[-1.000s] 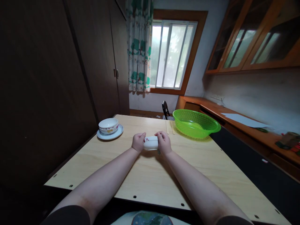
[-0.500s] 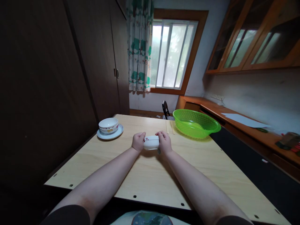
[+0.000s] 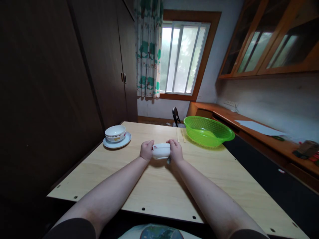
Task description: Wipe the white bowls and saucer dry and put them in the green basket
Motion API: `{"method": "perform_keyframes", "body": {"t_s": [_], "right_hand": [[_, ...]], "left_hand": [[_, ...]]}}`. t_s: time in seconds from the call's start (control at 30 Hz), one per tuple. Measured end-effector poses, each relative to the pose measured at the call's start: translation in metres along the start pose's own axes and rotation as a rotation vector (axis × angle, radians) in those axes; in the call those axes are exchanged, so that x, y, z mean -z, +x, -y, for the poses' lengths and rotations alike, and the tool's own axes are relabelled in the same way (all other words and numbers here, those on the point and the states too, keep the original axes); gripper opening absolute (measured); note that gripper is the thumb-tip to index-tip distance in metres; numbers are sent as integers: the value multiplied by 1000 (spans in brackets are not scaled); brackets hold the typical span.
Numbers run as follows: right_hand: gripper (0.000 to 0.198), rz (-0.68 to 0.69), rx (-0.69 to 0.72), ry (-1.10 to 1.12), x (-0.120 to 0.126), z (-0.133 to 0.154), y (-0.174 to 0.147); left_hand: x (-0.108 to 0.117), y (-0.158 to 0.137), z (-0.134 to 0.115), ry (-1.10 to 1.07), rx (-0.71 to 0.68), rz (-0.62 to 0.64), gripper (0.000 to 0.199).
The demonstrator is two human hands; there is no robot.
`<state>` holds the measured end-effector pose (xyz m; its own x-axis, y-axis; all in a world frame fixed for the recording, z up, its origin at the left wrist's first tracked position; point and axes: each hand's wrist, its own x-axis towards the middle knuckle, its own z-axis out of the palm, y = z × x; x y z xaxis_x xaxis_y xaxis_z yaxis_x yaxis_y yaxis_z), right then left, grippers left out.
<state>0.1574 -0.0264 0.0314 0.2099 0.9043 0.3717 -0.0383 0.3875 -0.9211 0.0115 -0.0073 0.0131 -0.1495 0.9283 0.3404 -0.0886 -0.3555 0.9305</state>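
Note:
Between my two hands is a white bowl [image 3: 161, 151] with a small red floral mark, its side facing me, just above the middle of the table. My left hand [image 3: 146, 150] is closed on the bowl's left side. The right side is gripped by my right hand [image 3: 176, 151], and something small and greyish shows below that palm, too small to name. To the left, stacked white bowls [image 3: 115, 133] with a coloured pattern rest on a pale plate [image 3: 107, 144].
A green plastic basket [image 3: 209, 131] stands at the table's far right corner, with chopsticks [image 3: 183, 135] lying beside it. The light wooden table [image 3: 159, 196] has holes along its near edge. A dark wardrobe [image 3: 94, 66] borders the left; a chair [image 3: 175, 116] stands beyond.
The bowl has tilted slightly between my hands. Both hands stay in nearly the same place, and the other things have not moved.

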Motion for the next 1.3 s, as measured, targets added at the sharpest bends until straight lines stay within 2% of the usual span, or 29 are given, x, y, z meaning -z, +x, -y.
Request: {"method": "perform_keyframes", "body": {"t_s": [1.3], "right_hand": [[24, -8, -19, 34, 0, -1, 0]], "left_hand": [[0, 1, 3, -98, 25, -1, 39]]}}
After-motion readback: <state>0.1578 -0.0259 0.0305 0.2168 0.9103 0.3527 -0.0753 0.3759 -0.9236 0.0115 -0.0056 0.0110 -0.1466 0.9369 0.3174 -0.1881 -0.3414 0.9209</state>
